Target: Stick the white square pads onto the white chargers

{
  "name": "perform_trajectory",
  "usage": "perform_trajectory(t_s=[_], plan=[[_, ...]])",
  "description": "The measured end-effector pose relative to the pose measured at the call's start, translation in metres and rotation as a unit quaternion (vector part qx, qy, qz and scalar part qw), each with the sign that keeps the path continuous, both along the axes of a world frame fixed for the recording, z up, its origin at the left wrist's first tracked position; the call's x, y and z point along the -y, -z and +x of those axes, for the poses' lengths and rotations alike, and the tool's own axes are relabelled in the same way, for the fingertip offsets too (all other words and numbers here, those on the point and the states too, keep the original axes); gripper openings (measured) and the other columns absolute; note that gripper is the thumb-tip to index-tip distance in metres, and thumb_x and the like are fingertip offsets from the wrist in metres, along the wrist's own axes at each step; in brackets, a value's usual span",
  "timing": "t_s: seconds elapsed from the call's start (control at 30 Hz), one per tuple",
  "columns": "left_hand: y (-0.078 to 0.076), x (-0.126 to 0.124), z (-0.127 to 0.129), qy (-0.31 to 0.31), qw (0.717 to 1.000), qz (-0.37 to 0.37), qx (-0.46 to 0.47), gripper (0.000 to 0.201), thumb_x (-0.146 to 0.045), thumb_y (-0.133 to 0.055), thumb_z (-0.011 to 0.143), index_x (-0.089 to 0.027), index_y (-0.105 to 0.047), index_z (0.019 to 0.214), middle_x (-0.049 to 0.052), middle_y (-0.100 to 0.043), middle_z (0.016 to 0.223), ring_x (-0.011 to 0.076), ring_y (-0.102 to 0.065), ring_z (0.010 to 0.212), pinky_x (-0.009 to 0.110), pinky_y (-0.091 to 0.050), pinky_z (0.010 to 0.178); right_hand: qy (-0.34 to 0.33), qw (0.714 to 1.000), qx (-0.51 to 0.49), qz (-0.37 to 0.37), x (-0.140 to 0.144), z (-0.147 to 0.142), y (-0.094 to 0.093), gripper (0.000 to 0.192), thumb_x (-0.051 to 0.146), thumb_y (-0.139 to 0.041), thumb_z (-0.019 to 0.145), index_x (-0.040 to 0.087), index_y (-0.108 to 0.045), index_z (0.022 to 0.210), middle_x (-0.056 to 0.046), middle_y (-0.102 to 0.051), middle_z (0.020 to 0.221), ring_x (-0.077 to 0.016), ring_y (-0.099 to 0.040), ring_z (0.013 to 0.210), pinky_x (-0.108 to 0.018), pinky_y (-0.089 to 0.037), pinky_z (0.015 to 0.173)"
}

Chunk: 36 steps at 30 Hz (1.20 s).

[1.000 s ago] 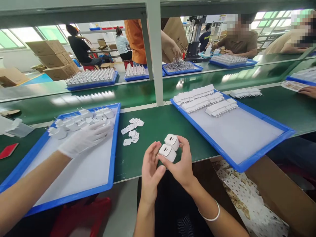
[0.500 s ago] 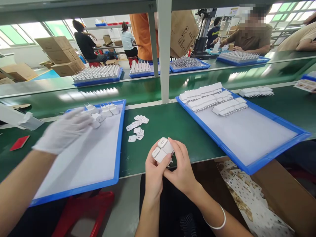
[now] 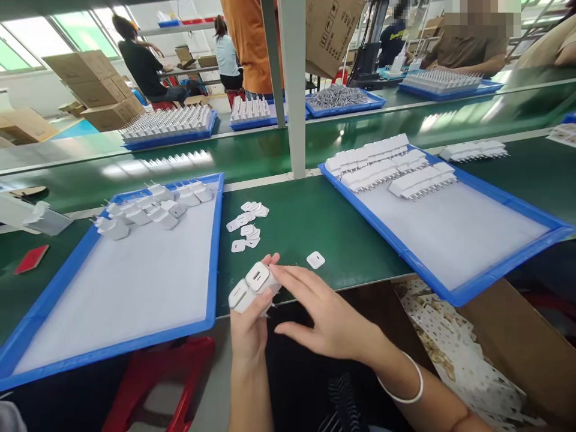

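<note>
Gripping two white charger plugs (image 3: 251,287) side by side, the left hand (image 3: 248,327) has its fingers curled round their bodies, port faces turned up, just off the near edge of the green surface (image 3: 292,222). The right hand (image 3: 326,318) lies open and flat, its fingertips (image 3: 275,271) touching the upper plug and holding nothing. These look like small hard plastic blocks, light and stiff, with smooth glossy sides that could slip; I judge the flat side faces the best place to pinch them, clear of the prongs, which are hidden here. A single small white sticker (image 3: 315,260) lies on the surface just beyond the right hand, and a loose cluster of the same stickers (image 3: 247,225) sits further off. Left of that, a blue-rimmed tray (image 3: 215,252) holds a scatter of plugs at its far end; to the right a second blue tray (image 3: 450,294) carries neat rows of them (image 3: 391,171).
</note>
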<state>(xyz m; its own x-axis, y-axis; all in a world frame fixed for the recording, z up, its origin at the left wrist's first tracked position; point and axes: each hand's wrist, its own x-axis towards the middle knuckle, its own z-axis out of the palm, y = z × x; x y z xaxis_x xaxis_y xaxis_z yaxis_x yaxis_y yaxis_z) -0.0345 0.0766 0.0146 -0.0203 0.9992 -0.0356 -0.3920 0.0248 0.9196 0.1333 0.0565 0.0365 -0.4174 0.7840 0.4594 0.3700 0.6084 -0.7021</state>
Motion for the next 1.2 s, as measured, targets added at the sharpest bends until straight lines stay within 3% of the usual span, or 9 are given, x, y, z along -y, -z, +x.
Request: perform_trajectory(t_s=[0.07,0.17,0.3,0.43,0.63,0.73,0.83,1.07,1.2], plan=[[0.003,-0.004,-0.007,-0.005,0.999,0.039,-0.027,0.051,-0.032,-0.082,0.073,-0.018,-0.074,0.122,0.013,-0.071,0.132,0.0341,-0.064,0.129,0.042,-0.053,0.111,0.017,0.999,-0.004,-0.046,-0.011,0.024,0.004,0.061,0.025,-0.058,0.099,0.029,-0.038,0.156,-0.010,-0.053,0.147,-0.0232,-0.050,0.137,-0.042,-0.044,0.117],[0.003,-0.007,-0.009,0.016,0.995,0.085,-0.048,0.054,-0.032,-0.084,0.072,-0.016,-0.073,0.122,0.015,-0.074,0.125,0.0343,-0.068,0.124,0.041,-0.058,0.104,0.100,0.986,0.055,-0.122,-0.035,0.063,0.010,0.038,0.024,-0.059,0.097,0.027,-0.061,0.135,-0.009,-0.059,0.127,-0.0249,-0.056,0.123,-0.046,-0.045,0.111],[-0.002,-0.005,-0.004,0.034,0.996,0.059,-0.062,0.062,-0.030,-0.085,0.074,-0.018,-0.066,0.132,0.015,-0.076,0.118,0.0302,-0.078,0.098,0.038,-0.065,0.087,0.063,0.967,0.150,-0.197,-0.063,0.086,0.006,0.024,0.030,-0.065,0.094,0.025,-0.067,0.118,-0.007,-0.059,0.117,-0.0252,-0.056,0.118,-0.043,-0.046,0.105],[0.002,-0.006,-0.004,0.041,0.989,0.107,-0.095,0.046,-0.022,-0.084,0.076,-0.018,-0.071,0.120,0.014,-0.075,0.122,0.0298,-0.078,0.098,0.035,-0.066,0.084,0.044,0.955,0.209,-0.207,-0.073,0.080,-0.004,0.015,0.025,-0.066,0.092,0.021,-0.065,0.106,-0.007,-0.061,0.112,-0.0249,-0.057,0.113,-0.039,-0.048,0.098],[0.008,-0.005,-0.004,0.015,0.952,0.185,-0.242,0.048,-0.019,-0.082,0.078,-0.021,-0.070,0.124,0.011,-0.076,0.122,0.0258,-0.077,0.104,0.031,-0.065,0.088,0.063,0.952,0.230,-0.189,-0.070,0.074,-0.008,0.008,0.016,-0.067,0.088,0.020,-0.063,0.092,-0.004,-0.066,0.097,-0.0228,-0.061,0.093,-0.036,-0.047,0.081],[0.008,-0.001,0.002,-0.018,0.915,0.235,-0.328,0.052,-0.016,-0.083,0.076,-0.020,-0.070,0.126,0.010,-0.078,0.117,0.0235,-0.077,0.103,0.031,-0.064,0.093,0.101,0.953,0.225,-0.176,-0.060,0.072,-0.007,0.013,0.014,-0.060,0.091,0.020,-0.066,0.101,-0.004,-0.070,0.092,-0.0218,-0.064,0.083,-0.036,-0.046,0.075],[0.009,0.001,0.007,-0.056,0.893,0.287,-0.341,0.053,-0.012,-0.082,0.074,-0.019,-0.070,0.125,0.012,-0.074,0.126,0.0240,-0.075,0.109,0.033,-0.061,0.100,0.156,0.959,0.180,-0.155,-0.045,0.069,-0.004,0.020,0.018,-0.059,0.095,0.022,-0.072,0.109,-0.005,-0.077,0.100,-0.0215,-0.070,0.086,-0.035,-0.050,0.079],[0.013,0.009,0.011,-0.060,0.891,0.290,-0.344,0.066,-0.009,-0.079,0.076,-0.020,-0.061,0.138,0.012,-0.071,0.132,0.0222,-0.074,0.115,0.028,-0.060,0.101,0.211,0.973,-0.015,-0.089,-0.011,0.048,-0.005,0.017,0.021,-0.069,0.091,0.020,-0.079,0.105,-0.002,-0.081,0.090,-0.0137,-0.071,0.064,-0.026,-0.058,0.065],[0.009,0.015,0.012,-0.070,0.903,0.294,-0.305,0.067,-0.006,-0.079,0.076,-0.019,-0.059,0.138,0.014,-0.068,0.137,0.0236,-0.070,0.122,0.029,-0.059,0.103,0.221,0.975,-0.030,-0.022,-0.001,0.038,-0.016,0.015,0.016,-0.070,0.090,0.020,-0.079,0.102,-0.001,-0.081,0.090,-0.0100,-0.068,0.065,-0.022,-0.057,0.065]])
